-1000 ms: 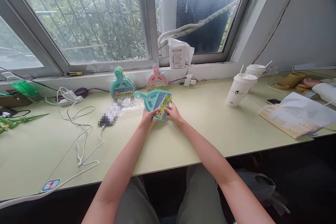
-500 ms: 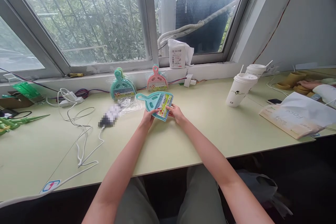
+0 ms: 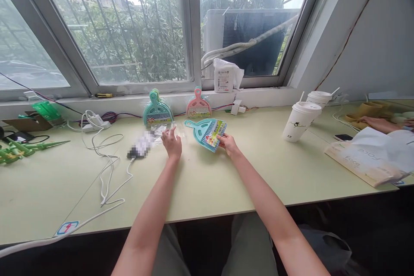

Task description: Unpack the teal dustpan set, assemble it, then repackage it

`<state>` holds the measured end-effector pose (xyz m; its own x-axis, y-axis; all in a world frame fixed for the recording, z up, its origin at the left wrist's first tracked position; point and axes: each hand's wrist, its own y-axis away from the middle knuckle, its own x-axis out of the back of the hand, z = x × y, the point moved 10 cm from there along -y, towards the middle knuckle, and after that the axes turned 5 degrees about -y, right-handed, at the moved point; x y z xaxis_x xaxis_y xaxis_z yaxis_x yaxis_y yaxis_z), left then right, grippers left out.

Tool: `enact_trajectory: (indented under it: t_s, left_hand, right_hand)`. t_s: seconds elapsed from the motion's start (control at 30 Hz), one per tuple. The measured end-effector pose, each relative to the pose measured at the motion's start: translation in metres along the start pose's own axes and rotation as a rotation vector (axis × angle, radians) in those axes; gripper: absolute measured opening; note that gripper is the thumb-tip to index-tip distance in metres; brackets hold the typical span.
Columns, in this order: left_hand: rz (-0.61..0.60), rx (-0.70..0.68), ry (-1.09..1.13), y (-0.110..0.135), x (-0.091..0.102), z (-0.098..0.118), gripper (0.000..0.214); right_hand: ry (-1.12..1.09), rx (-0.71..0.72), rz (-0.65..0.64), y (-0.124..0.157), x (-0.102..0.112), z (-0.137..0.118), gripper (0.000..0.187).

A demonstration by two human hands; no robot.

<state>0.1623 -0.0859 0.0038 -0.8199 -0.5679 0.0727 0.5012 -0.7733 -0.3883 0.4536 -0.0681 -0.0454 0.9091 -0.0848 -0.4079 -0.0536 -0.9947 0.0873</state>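
A pale green desk (image 3: pixel 200 181) ran under a window. The left hand (image 3: pixel 172 143), fingers apart, rested on a clear plastic bag (image 3: pixel 161 131); at its three o'clock the right hand (image 3: pixel 228 143) pinched the teal dustpan set (image 3: pixel 207 130). At twelve o'clock stood teal dustpans (image 3: pixel 156 111).

Left hand (image 3: pixel 172 143) open, right hand (image 3: pixel 228 143) pinching

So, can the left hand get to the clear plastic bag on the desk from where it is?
Probably yes. The left hand is open right at the clear plastic bag, and nothing lies between them. The right hand holds the teal dustpan set, off to the side.
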Motion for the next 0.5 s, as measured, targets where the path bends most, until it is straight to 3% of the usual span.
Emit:
enact_trajectory:
  t_s: [0.07, 0.13, 0.23, 0.37, 0.5]
  left_hand:
    - [-0.059, 0.021, -0.028, -0.005, -0.001, -0.009, 0.023]
    - [-0.120, 0.129, 0.021, -0.005, -0.008, -0.026, 0.014]
    - [-0.189, 0.225, 0.081, 0.001, -0.023, -0.039, 0.021]
    - [-0.253, 0.099, -0.069, 0.008, -0.036, -0.027, 0.029]
    - [-0.341, -0.165, -0.593, 0.013, -0.044, -0.008, 0.020]
  right_hand:
    - [0.003, -0.015, 0.019, 0.000, 0.004, 0.001, 0.013]
    - [0.006, -0.030, 0.028, 0.000, 0.006, 0.003, 0.012]
    - [0.018, -0.046, 0.039, 0.001, 0.007, 0.004, 0.012]
    - [0.048, -0.064, 0.077, 0.001, 0.010, 0.002, 0.011]
    - [0.081, -0.084, 0.084, 0.005, 0.011, 0.000, 0.011]
